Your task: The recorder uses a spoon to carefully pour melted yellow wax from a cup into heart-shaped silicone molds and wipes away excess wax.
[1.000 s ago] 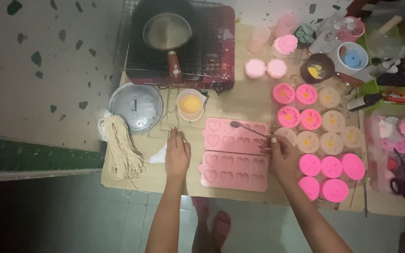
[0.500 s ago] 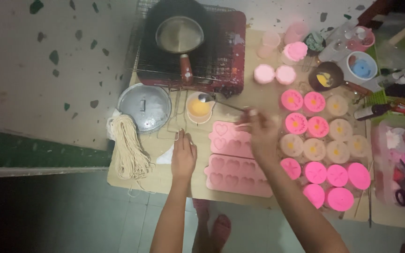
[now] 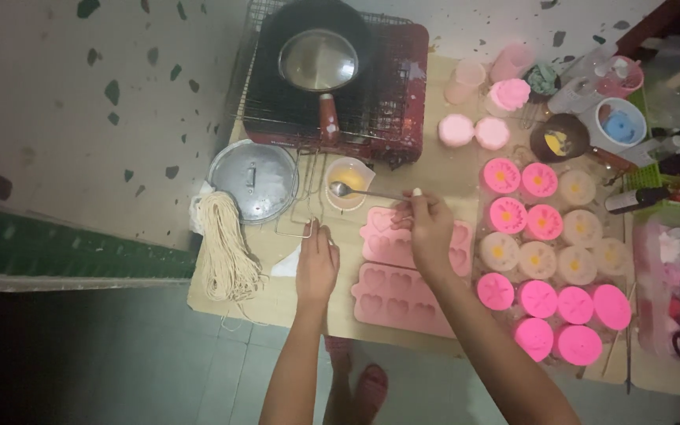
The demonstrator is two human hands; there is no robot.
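My right hand (image 3: 428, 228) holds a metal spoon (image 3: 360, 191) by its handle, with the bowl of the spoon over a small clear cup of yellow liquid (image 3: 349, 173). The hand hovers above a pink heart-shaped silicone mould (image 3: 383, 236). A second pink heart mould (image 3: 391, 295) lies just in front of it. My left hand (image 3: 316, 264) rests flat on the wooden table (image 3: 277, 303), fingers together, beside the moulds and a white scrap.
A small pan (image 3: 318, 61) sits on a red stove with a wire rack (image 3: 391, 94). A metal lid (image 3: 253, 179) and a bundle of pale string (image 3: 226, 248) lie left. Several round pink and cream moulds (image 3: 548, 260) fill the right side, with cups and jars behind.
My right hand has swung the spoon from over the heart moulds leftward and away to the yellow cup. The left hand stays flat on the table.
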